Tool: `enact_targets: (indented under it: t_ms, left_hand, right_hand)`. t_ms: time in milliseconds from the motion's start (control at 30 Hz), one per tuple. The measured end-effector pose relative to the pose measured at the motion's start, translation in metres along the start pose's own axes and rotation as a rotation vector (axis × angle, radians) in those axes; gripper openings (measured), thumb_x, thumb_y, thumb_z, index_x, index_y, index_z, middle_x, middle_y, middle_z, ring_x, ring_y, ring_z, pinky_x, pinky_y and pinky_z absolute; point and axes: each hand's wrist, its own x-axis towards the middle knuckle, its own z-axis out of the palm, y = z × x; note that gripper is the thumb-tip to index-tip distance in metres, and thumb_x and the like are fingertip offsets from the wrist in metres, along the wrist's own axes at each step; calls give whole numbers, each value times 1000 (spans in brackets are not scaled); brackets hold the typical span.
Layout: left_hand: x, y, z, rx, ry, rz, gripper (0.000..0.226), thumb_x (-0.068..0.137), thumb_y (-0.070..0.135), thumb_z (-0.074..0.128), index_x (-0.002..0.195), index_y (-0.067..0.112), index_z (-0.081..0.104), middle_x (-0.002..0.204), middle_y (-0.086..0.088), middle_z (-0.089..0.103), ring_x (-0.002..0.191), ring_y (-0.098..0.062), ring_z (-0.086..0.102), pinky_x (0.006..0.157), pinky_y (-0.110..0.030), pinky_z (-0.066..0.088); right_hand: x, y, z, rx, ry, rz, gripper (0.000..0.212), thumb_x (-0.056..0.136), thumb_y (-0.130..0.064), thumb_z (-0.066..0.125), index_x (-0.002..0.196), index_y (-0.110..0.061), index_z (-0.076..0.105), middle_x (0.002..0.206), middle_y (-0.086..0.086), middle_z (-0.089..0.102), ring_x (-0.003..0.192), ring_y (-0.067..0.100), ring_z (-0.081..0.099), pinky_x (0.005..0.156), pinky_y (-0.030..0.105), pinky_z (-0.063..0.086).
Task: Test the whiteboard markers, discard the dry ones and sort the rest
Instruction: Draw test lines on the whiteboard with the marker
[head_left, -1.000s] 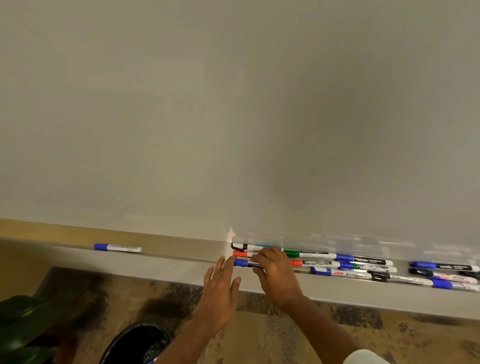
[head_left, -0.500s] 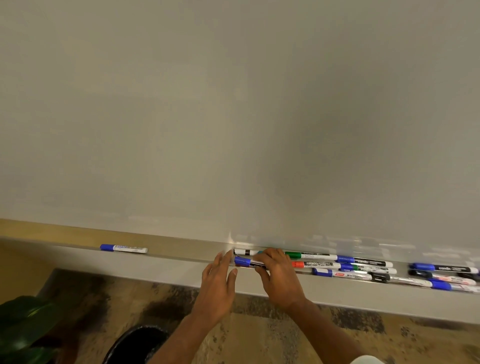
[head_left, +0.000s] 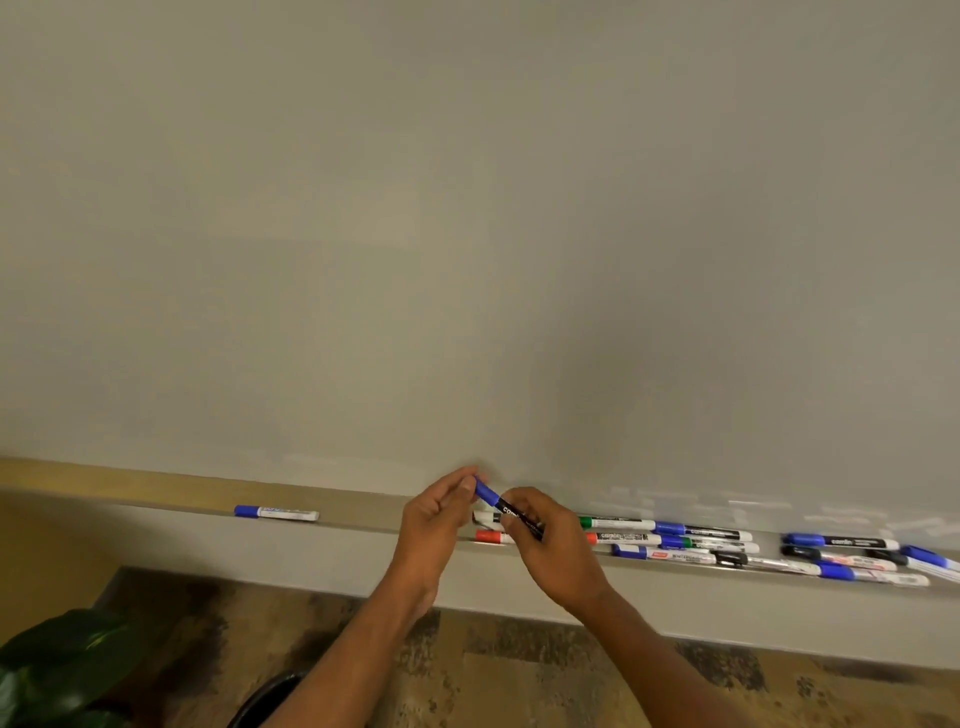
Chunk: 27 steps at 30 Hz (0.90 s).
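Observation:
A blue-capped marker with a black barrel is lifted just above the whiteboard ledge, tilted with its cap up and to the left. My right hand grips its barrel. My left hand pinches the blue cap with its fingertips. Behind my hands, several markers with blue, green, red and black caps lie in a row along the ledge, stretching right. One blue-capped white marker lies alone on the ledge to the left.
The blank whiteboard fills the upper view. A dark round bin stands on the patterned carpet below my left arm. Green plant leaves sit at the bottom left.
My right hand has lifted the blue-capped marker off the ledge. My left hand has risen from the ledge edge and closed its fingers on the cap.

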Motion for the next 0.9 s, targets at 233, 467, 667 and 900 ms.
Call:
enact_targets:
  t_ms: [233,467,667,900]
  left_hand:
    - [-31,79,-5,-271,-239,37,35,107,24,46,132,9,65,132,-10,70,127,-24,63,113,-48,44]
    - [-57,157,-1,-290,-398,168,35,109,23,39,128,1,59,132,-21,67,129,-31,61,103,-44,49]
    - [-89,214,-1,-467,-537,174,33,105,25,43,121,2,59,133,-28,64,132,-33,59,102,-41,54]
    - [-113,253,1,-439,-602,266,33,101,25,52,117,-3,62,129,-31,64,119,-31,68,98,-35,57]
  right_hand:
    - [-17,-105,-38,385,-87,98,19,101,-14,55,109,-19,71,87,4,74,69,14,63,70,25,55]
    - [-32,-193,-66,485,-88,85,43,102,-36,49,89,1,66,74,8,63,63,16,51,58,26,44]
    - [-39,-246,-75,810,-184,103,40,99,-43,55,88,-8,70,75,9,55,58,14,46,49,23,35]
    - [-43,-284,-90,1073,-317,102,35,98,-33,55,95,-3,72,73,9,56,46,9,46,37,16,33]
